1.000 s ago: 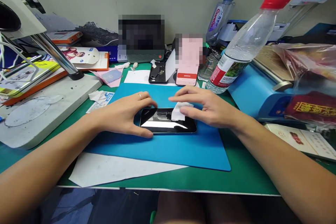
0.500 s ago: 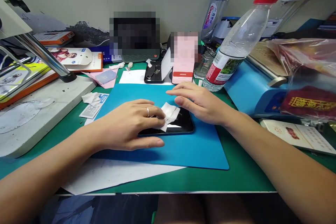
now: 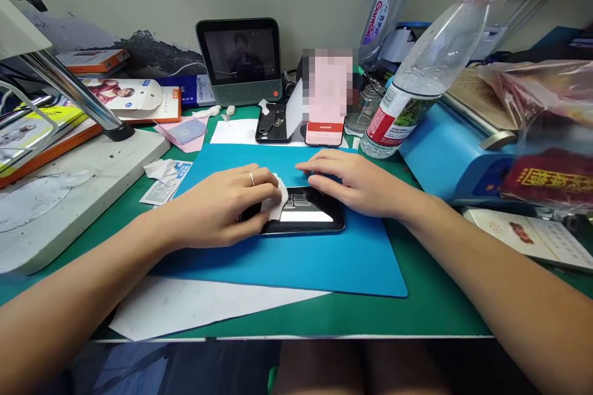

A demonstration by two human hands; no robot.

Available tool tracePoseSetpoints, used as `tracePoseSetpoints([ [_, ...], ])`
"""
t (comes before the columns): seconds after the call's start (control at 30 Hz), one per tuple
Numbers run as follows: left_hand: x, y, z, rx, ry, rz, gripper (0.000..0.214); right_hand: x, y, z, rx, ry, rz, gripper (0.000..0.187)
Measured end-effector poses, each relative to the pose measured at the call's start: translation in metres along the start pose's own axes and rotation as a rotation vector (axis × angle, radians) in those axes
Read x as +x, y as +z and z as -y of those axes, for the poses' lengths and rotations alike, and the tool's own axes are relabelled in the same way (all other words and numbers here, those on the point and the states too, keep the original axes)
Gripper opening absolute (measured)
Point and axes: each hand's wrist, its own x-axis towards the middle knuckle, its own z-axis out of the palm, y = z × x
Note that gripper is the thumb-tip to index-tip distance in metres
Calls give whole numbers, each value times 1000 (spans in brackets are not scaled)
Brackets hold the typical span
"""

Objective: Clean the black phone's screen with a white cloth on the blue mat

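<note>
A black smartphone (image 3: 327, 205) lies glass side up on a blue mat (image 3: 352, 268), bright reflections across its screen. My left hand (image 3: 225, 207), a ring on one finger, is closed around a crumpled white wipe (image 3: 279, 200) and presses it to the left part of the screen. The phone's left end is mostly hidden beneath that hand. At the phone's upper right corner, my right hand (image 3: 354, 180) rests with its fingers stretched out and nothing in them. Whether its thumb touches the phone edge I cannot tell.
A tilted water bottle (image 3: 403, 99) stands right of the mat, beside a blue machine (image 3: 449, 148). Behind are a second phone (image 3: 273, 124), a phone with a pink screen (image 3: 327, 99) and a smart display (image 3: 241, 62). A lamp base (image 3: 83, 197) is at left.
My left hand has slid left with the wipe, uncovering more of the screen, and its thumb has drawn in. My right hand has barely moved. The view has shifted slightly.
</note>
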Motion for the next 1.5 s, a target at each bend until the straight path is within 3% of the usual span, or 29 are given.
tracePoseSetpoints([
  [0.2,5,12,-14,-75,154,96,42,2,1,-1,1,-15,-31,41],
  [0.33,7,18,-19,-39,135,134,66,2,2,-2,9,-11,-48,42],
  [0.53,5,6,-15,50,39,48,38,2,2,-2,15,-1,-57,44],
  [0.7,3,7,-14,24,48,37,39,3,3,-3,16,-5,-72,44],
  [0.83,5,11,-17,-21,97,79,56,2,3,-3,29,-13,-80,45],
  [0.97,6,8,-19,-43,30,85,39,2,2,-2,29,-20,-75,51],
  [1.23,5,8,-16,12,25,61,46,2,1,-2,25,-15,-68,51],
  [1.5,6,7,-17,-29,41,53,35,2,1,-3,42,-17,-62,53],
])
